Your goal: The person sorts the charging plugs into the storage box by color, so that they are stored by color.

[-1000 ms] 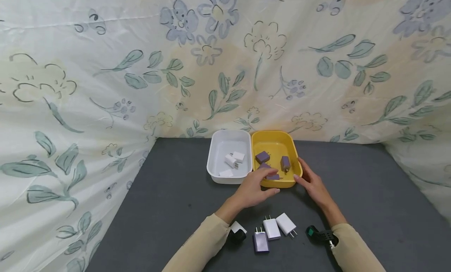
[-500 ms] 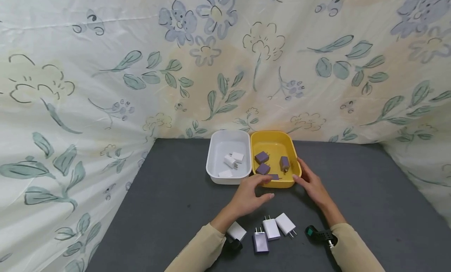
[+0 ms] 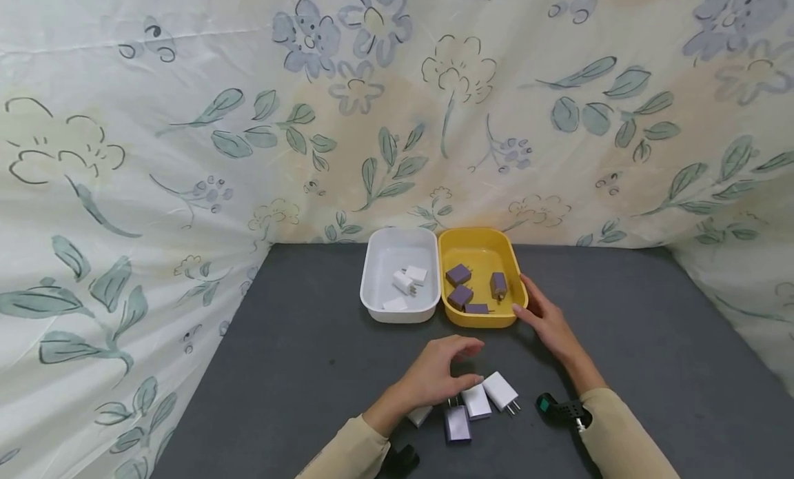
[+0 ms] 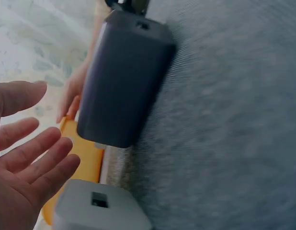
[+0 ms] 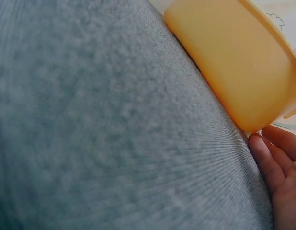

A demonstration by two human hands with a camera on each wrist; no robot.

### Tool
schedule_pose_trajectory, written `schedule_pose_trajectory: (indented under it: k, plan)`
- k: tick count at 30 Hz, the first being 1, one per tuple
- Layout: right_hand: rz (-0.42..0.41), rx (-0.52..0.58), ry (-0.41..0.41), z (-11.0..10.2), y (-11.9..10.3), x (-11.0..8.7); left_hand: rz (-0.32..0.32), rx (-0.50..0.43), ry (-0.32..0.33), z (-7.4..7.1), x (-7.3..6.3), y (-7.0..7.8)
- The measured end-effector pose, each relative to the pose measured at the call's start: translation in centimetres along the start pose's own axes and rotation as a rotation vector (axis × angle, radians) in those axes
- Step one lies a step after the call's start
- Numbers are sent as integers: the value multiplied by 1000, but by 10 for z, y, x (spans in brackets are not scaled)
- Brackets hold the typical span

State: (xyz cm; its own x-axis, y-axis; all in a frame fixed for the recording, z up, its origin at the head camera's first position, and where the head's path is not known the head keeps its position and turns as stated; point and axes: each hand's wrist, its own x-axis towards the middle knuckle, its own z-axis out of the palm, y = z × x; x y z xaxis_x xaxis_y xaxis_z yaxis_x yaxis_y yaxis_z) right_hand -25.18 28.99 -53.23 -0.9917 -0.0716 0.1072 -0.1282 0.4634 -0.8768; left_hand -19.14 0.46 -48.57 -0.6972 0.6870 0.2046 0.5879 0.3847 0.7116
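Note:
My left hand (image 3: 434,372) hovers over the near table with fingers loosely bent and nothing held. Just below it lie several wall chargers: a purple charger (image 3: 457,424), a white charger (image 3: 476,402), another white charger (image 3: 500,391), and a white charger (image 3: 420,417) partly hidden under the hand. In the left wrist view the purple charger (image 4: 126,79) and a white charger (image 4: 97,208) appear large beside the spread fingers (image 4: 47,163). My right hand (image 3: 548,327) holds the near right corner of the yellow bin (image 3: 517,279), thumb at the front rim, fingers along the side.
Beside the yellow bin stands a white bin (image 3: 366,279) containing several white chargers (image 3: 404,283). Several purple chargers (image 3: 460,297) lie in the yellow bin. A floral cloth (image 3: 397,120) hangs behind and left of the dark table (image 3: 310,369).
My left hand has drawn back from the yellow bin's front edge toward the chargers on the table, uncovering the purple chargers inside. The right hand stays at the bin's corner.

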Motion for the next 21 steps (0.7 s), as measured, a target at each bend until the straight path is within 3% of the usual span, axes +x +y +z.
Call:
schedule_pose_trajectory:
  k: [5,10,18,21]
  plan:
    - [-5,-8,3,0,-2,1,-16,30,-17,4,-4,1]
    - [-16,-15,3,0,-1,1,14,106,-47,9,-3,2]
    - [-26,-31,-1,2,0,0,71,208,-266,12,-3,3]
    - [-28,-16,-3,1,0,0,73,221,-315,12,-4,2]
